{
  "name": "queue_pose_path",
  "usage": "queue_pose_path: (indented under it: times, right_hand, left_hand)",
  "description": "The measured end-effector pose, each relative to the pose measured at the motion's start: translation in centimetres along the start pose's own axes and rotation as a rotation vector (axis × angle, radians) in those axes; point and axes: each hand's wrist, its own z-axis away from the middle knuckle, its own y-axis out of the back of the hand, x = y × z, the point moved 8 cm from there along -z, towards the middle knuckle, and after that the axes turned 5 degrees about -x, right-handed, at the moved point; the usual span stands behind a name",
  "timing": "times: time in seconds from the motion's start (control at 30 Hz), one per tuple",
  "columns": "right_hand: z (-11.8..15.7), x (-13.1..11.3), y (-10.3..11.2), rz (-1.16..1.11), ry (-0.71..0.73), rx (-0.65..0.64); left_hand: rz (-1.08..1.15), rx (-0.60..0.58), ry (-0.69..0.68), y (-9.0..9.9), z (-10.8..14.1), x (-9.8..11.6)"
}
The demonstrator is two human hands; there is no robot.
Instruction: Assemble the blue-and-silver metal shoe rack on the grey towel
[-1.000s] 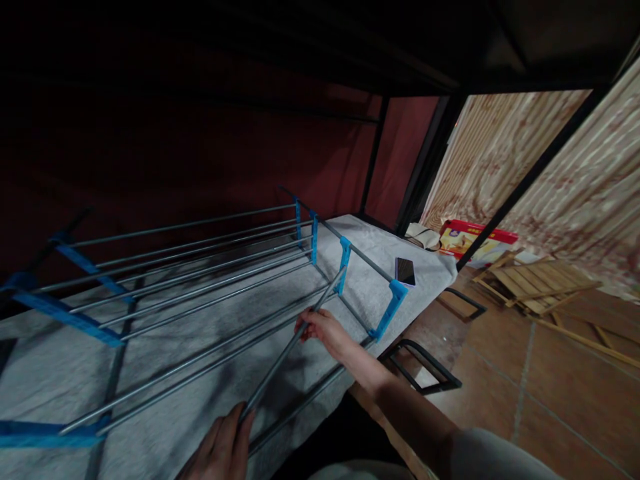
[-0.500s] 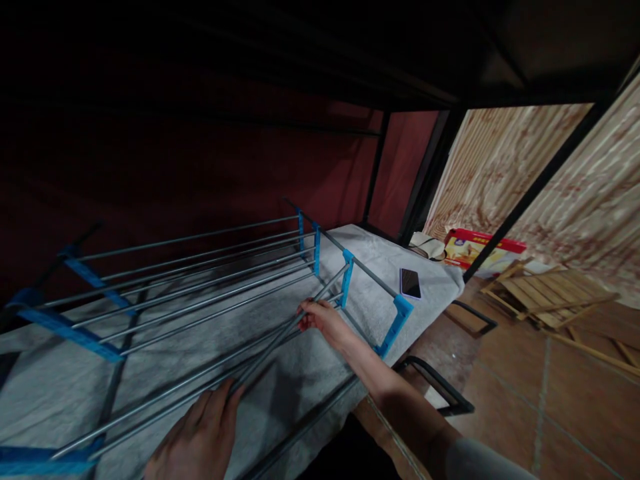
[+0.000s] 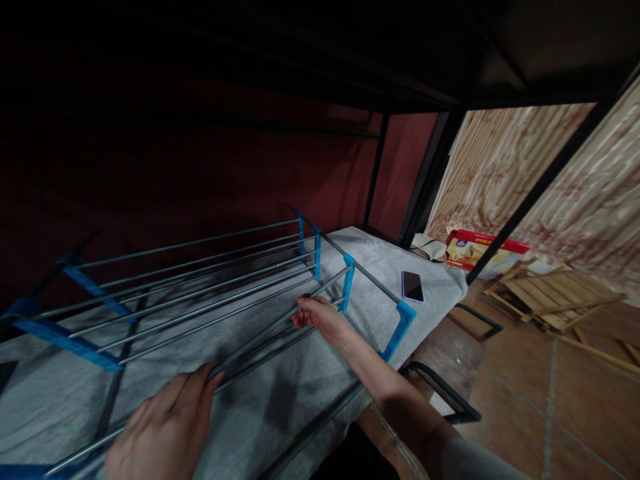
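Along the left side of the grey cloth (image 3: 380, 260), a long blue bracket (image 3: 63, 340) is slanting across the near view, and several thin metal bars (image 3: 190, 241) are running from that end of the rack towards the right. Nearer the person, the left hand (image 3: 163, 427) is curling its fingers over the lower part of a slanting grey rod (image 3: 255, 343), whose near end is hiding beneath it. Farther right, the right hand (image 3: 313, 317) is pinching the same rod, so both hands are grasping it. Beyond those fingertips, the rod's far end is meeting the top of an upright blue bracket (image 3: 348, 283), though I can't tell whether it is seating there. To my eye, the step in hand is lining the rod up with its brackets; the next move is probably calling for a steady right-hand pinch by the joint, while the left hand is matching the near end to its own socket without twisting the far end out. Further right, a corner blue bracket (image 3: 400, 327) is standing by the cloth's edge, and a phone (image 3: 413, 286) is lying just beyond it.
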Motion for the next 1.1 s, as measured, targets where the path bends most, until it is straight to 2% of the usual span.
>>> queue_pose_path:
  times: [0.17, 0.37, 0.77, 1.0, 1.1]
  right_hand:
    - [-0.9, -0.3, -0.5, -0.026, -0.017, -0.024]
    - [-1.6, -0.3, -0.5, -0.038, -0.022, -0.05]
    - [-2.2, 0.1, -0.2, -0.071, -0.04, -0.079]
    - [-2.2, -0.1, -0.2, -0.09, -0.026, -0.097]
    - [-2.1, -0.2, -0.2, -0.087, -0.032, -0.088]
  left_hand:
    - [-0.04, 0.009, -0.041, 0.5, -2.0, -1.2]
    - [-0.009, -0.038, -0.123, -0.8, -3.1, -2.3]
    - [0.062, -0.131, -0.109, -2.6, -4.1, -3.8]
    - [-0.014, -0.1, -0.126, -2.4, -4.3, -3.4]
    - [0.002, -0.038, -0.145, -2.3, -4.2, -3.6]
